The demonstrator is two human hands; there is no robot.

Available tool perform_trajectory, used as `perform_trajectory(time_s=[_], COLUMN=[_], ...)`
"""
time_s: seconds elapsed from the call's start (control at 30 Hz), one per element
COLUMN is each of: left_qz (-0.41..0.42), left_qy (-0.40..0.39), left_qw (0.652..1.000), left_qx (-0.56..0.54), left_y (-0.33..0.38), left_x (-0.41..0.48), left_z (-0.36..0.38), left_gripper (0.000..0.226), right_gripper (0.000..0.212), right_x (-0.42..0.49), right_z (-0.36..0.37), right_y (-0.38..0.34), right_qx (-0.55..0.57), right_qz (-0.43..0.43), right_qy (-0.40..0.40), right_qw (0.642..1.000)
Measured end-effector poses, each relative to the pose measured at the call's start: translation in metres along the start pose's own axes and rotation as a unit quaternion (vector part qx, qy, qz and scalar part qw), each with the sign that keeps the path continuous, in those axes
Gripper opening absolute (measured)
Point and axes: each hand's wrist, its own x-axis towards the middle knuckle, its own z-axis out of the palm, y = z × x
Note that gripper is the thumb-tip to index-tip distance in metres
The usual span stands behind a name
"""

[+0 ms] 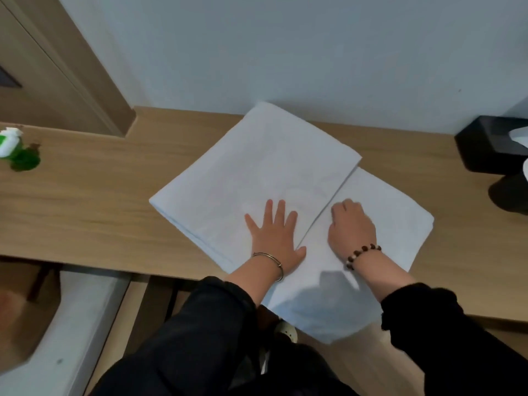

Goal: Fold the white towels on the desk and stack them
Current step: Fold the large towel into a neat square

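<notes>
2 hands (275, 232) (352, 228) — 1 white towel (257, 167), 1 desk (85, 201)

My left hand (273, 235) lies flat, fingers spread, on the folded flap of the white towel (257, 155) on the wooden desk (85, 201); my right hand (351, 227), fingers curled, rests beside the flap's edge.

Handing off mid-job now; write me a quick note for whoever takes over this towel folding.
Left hand: flat, fingers spread, pressing the folded-over flap of the white cloth towel.
Right hand: fingers curled on the towel's lower layer beside the flap's edge; unclear whether it pinches cloth.
The towel lies on the light wooden desk, its near corner hanging over the front edge.
Done: one fold laid. Left: further folds, then stacking; no finished stack in view.
</notes>
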Motion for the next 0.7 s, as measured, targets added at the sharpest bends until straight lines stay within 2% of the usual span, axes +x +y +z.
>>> perform_trajectory(time_s=[0.1, 0.3, 0.4, 0.5, 0.57, 0.63, 0.7], left_qz=[0.004, 0.064, 0.132, 0.229, 0.280, 0.295, 0.280], left_qy=[0.008, 0.004, -0.002, -0.018, -0.024, -0.020, -0.013], left_qw=[1.000, 0.995, 0.987, 0.962, 0.942, 0.931, 0.930], left_qx=[0.027, 0.071, 0.095, 0.147, 0.181, 0.214, 0.237], left_y=[0.006, 0.000, -0.013, -0.035, -0.055, -0.072, -0.081], left_x=[0.002, 0.007, 0.008, 0.014, 0.024, 0.035, 0.048], left_z=[0.006, 0.007, 0.005, -0.002, -0.011, -0.023, -0.034], left_gripper=[0.076, 0.075, 0.077, 0.079, 0.079, 0.078, 0.076], right_gripper=[0.042, 0.033, 0.029, 0.031, 0.029, 0.019, 0.031], right_x=[0.014, 0.001, -0.011, -0.030, -0.041, -0.048, -0.043], right_z=[-0.003, 0.001, -0.002, -0.003, -0.004, -0.009, -0.009], right_y=[0.017, 0.022, 0.022, 0.013, 0.006, 0.000, -0.001], right_qx=[-0.049, -0.046, -0.018, 0.017, -0.005, -0.031, -0.080], right_qz=[-0.026, -0.005, 0.036, 0.079, 0.046, -0.064, -0.158], right_qy=[-0.008, -0.042, -0.068, -0.099, -0.111, -0.026, 0.085], right_qw=[0.998, 0.998, 0.997, 0.992, 0.993, 0.997, 0.980])
